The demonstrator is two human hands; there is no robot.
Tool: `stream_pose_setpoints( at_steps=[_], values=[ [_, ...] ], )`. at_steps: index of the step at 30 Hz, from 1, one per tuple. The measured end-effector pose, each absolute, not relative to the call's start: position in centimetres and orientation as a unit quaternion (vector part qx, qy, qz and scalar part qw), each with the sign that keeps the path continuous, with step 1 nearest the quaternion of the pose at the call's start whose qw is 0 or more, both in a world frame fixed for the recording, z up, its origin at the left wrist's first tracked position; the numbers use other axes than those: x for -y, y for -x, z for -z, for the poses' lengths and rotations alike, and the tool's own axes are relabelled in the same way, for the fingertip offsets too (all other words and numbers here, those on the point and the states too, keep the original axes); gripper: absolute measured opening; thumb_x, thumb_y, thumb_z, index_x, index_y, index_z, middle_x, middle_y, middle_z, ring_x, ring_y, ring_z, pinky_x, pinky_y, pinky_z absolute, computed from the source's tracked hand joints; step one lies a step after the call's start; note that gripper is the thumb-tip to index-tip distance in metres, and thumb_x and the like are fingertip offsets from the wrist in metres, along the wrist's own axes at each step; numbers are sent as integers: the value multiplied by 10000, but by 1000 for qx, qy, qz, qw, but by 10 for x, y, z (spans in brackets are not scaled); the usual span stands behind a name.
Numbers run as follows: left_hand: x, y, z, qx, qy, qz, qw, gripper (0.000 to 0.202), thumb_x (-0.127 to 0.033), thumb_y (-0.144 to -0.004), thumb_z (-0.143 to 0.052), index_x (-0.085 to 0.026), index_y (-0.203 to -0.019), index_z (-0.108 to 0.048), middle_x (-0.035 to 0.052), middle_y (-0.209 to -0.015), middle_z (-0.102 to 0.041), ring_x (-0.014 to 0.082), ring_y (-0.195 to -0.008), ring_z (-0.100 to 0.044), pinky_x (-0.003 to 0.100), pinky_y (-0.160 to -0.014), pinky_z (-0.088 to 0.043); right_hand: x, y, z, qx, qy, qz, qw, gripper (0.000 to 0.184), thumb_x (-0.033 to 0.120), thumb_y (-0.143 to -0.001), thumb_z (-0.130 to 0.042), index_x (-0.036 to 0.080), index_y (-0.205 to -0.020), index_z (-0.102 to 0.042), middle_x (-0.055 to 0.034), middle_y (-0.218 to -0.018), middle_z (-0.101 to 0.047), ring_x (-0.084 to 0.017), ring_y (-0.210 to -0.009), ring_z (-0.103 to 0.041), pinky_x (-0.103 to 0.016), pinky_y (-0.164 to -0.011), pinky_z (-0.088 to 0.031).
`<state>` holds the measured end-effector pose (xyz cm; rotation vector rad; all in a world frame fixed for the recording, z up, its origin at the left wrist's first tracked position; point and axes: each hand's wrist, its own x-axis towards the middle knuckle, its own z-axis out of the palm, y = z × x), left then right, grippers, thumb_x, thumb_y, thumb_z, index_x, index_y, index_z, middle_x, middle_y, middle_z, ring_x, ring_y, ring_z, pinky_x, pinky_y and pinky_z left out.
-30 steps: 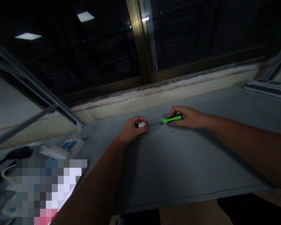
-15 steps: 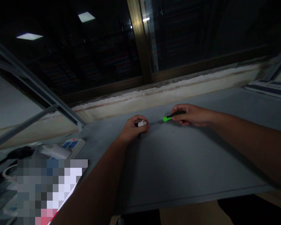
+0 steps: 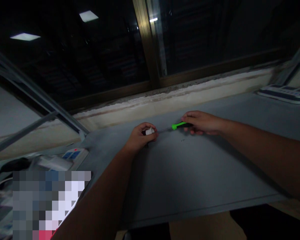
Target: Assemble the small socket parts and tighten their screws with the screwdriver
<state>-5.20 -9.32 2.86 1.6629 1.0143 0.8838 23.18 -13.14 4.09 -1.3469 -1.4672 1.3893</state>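
My left hand [image 3: 139, 137] is closed around a small white piece [image 3: 150, 132] with a dark part beside it; its exact kind is hard to make out. In my right hand [image 3: 201, 122] is a screwdriver [image 3: 178, 125] with a green and black handle, its thin metal shaft pointing left. The shaft's tip reaches the white piece at my left fingers, which hide the contact. A tiny metallic bit [image 3: 182, 140], perhaps a screw, lies on the grey table [image 3: 190, 173] below the screwdriver.
At left, a white power strip [image 3: 76, 155] with blue sockets lies near cluttered items, partly blurred out. A second white and dark strip-like device [image 3: 283, 93] sits at the back right. Behind the table stand a low wall ledge [image 3: 170, 100] and a dark window; a metal frame [image 3: 42, 100] slants at left.
The screwdriver handle has turned in my right hand, showing more green on top, and the right fingers have shifted. My left hand keeps its hold. The whole view has drifted slightly.
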Motion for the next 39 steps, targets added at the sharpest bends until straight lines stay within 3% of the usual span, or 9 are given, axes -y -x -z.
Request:
stream_pose_setpoints(
  at_steps=[3,7,10,13,19,25,29,33,39],
  values=[
    [94,52,-29,-419,-685,-362,475,389,-286,-632,-881,-159,-917,-648,7,-831,-683,97,-652,-608,227,-624,-483,134,-230,-43,570,514,-534,356,184,381,-950,-618,226,-988,-526,-21,-820,-616,-100,-568,-530,-180,-384,-319],
    [92,52,-27,-426,-685,-368,462,363,-281,-656,-864,-164,-923,-648,14,-805,-690,104,-630,-613,231,-603,-483,137,-230,-43,588,473,-533,383,413,161,-781,-776,276,-1071,-504,8,-945,-635,-60,-531,-473,-165,-393,-333],
    [90,53,-25,-422,-688,-371,459,352,-266,-660,-860,-164,-921,-649,17,-810,-695,97,-625,-608,224,-600,-488,136,-228,-43,553,500,-559,362,187,310,-916,-675,236,-987,-519,-25,-848,-656,-63,-476,-444,-171,-361,-265],
    [88,53,-24,-421,-685,-371,465,356,-265,-656,-860,-165,-921,-646,21,-848,-703,92,-628,-614,225,-605,-508,135,-227,-42,521,519,-567,371,218,424,-963,-607,229,-963,-512,-39,-773,-643,-93,-505,-497,-172,-357,-248],
    [87,53,-23,-437,-668,-375,473,370,-272,-642,-854,-172,-927,-641,30,-898,-708,99,-643,-620,236,-605,-540,134,-231,-39,550,455,-574,402,471,146,-732,-812,275,-1063,-504,43,-766,-587,-57,-486,-436,-165,-389,-292],
    [86,55,-26,-431,-691,-357,458,352,-310,-658,-850,-182,-922,-655,39,-912,-721,111,-658,-626,239,-613,-533,127,-230,-35,517,522,-569,370,236,432,-945,-632,228,-961,-514,-26,-729,-645,-84,-462,-473,-174,-346,-245],
    [84,56,-34,-466,-706,-331,419,381,-346,-661,-867,-189,-951,-677,17,-837,-706,115,-636,-621,218,-573,-485,126,-232,-38,576,458,-546,400,312,366,-840,-758,234,-944,-494,58,-655,-543,-70,-462,-431,-174,-380,-316],
    [80,58,-36,-481,-702,-330,410,440,-374,-621,-897,-197,-966,-689,-2,-747,-670,133,-644,-624,222,-581,-482,123,-236,-41,619,416,-522,415,423,318,-741,-841,236,-979,-500,65,-731,-583,-70,-540,-489,-170,-455,-398],
    [86,53,-41,-489,-687,-339,417,461,-406,-591,-904,-212,-950,-689,24,-844,-719,138,-652,-629,230,-572,-483,116,-230,-37,610,534,-460,363,351,534,-982,-513,195,-891,-543,-22,-701,-628,-109,-516,-519,-230,-441,-349]
  ],
)
